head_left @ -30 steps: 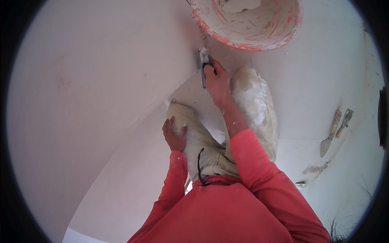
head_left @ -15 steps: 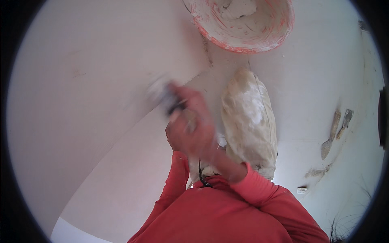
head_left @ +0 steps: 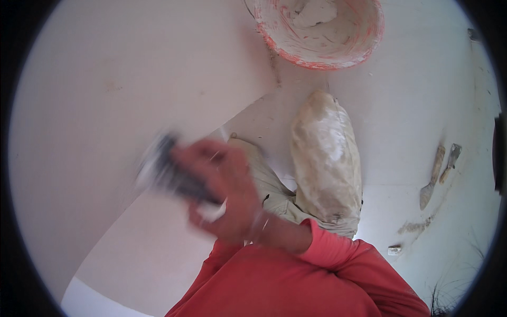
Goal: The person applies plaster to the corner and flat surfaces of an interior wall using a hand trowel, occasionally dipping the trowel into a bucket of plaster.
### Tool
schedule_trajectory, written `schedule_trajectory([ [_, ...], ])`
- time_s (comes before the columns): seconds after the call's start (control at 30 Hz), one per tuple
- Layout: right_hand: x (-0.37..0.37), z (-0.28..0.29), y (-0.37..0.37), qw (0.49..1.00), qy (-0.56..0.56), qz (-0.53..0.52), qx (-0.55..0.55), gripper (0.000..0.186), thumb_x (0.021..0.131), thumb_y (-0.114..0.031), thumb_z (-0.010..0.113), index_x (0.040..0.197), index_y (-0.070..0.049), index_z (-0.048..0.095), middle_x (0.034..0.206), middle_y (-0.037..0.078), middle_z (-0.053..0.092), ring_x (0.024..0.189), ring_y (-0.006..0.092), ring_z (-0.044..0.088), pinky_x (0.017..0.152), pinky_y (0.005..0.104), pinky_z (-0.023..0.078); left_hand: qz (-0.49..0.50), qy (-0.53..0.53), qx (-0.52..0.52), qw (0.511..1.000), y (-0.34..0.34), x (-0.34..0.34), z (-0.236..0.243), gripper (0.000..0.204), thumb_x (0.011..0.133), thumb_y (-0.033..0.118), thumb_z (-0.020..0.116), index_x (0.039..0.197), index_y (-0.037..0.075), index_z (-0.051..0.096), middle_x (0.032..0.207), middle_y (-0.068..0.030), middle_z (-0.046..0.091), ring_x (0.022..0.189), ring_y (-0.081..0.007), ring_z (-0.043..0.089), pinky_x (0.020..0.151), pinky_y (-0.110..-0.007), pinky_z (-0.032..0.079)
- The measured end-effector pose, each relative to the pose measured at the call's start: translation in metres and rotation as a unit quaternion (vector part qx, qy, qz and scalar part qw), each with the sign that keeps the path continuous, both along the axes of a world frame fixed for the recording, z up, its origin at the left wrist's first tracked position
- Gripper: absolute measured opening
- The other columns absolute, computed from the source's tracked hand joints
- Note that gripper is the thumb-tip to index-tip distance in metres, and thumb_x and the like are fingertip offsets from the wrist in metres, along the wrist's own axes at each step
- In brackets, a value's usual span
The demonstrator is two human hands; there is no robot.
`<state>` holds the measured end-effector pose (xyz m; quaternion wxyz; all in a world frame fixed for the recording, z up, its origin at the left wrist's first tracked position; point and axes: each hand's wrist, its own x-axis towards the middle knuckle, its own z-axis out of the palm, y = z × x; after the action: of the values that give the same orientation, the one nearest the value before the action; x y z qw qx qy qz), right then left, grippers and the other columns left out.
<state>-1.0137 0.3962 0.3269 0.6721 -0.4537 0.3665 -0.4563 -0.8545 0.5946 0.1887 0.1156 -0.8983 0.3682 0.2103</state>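
Observation:
Motion smears my right hand (head_left: 224, 182), which reaches across to the left with its fingers closed round a tool. That dark, flat-looking tool (head_left: 182, 171) has a whitish outer part and sits over the pale wall surface; blur hides its exact kind and whether it touches the wall. Only the red sleeve of my left arm shows, below the right wrist. My left hand is covered by the right hand and forearm, so its fingers cannot be made out.
A red bowl-like tub (head_left: 266, 39), coated inside with pale plaster, stands at the top. My knee in dusty pale trousers (head_left: 325, 153) juts out below it. Farther right lie a wooden-handled trowel (head_left: 433, 177) and a scraper (head_left: 450, 162). A small white block (head_left: 394, 250) sits at lower right.
My right hand and the tool have swung left and nearer to my body. My left hand, partly visible before, is now covered. More of my other trouser leg shows.

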Motion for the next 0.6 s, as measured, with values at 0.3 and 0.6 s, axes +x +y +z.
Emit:
schedule_trajectory([
  [0.3, 0.022, -0.203, -0.041, 0.919, 0.078, -0.069, 0.380, 0.049, 0.086, -0.019, 0.062, 0.130, 0.001, 0.056, 0.116, 0.021, 0.058, 0.097, 0.0312, 0.061, 0.085, 0.0409, 0.050, 0.029, 0.027, -0.095, 0.995, 0.020, 0.009, -0.013, 0.062, 0.077, 0.030, 0.076, 0.133, 0.013, 0.054, 0.140, -0.0181, 0.044, 0.131, -0.0350, 0.042, 0.109, -0.045, 0.035],
  [0.6, 0.016, 0.001, -0.003, 0.999, -0.018, -0.047, 0.003, 0.066, 0.072, -0.001, 0.059, 0.137, -0.008, 0.052, 0.124, 0.015, 0.050, 0.105, 0.0303, 0.056, 0.090, 0.0394, 0.049, 0.015, 0.002, -0.078, 0.997, 0.012, -0.004, -0.007, 0.059, 0.080, 0.028, 0.074, 0.132, 0.009, 0.055, 0.136, -0.0196, 0.047, 0.130, -0.0336, 0.042, 0.107, -0.044, 0.037],
])
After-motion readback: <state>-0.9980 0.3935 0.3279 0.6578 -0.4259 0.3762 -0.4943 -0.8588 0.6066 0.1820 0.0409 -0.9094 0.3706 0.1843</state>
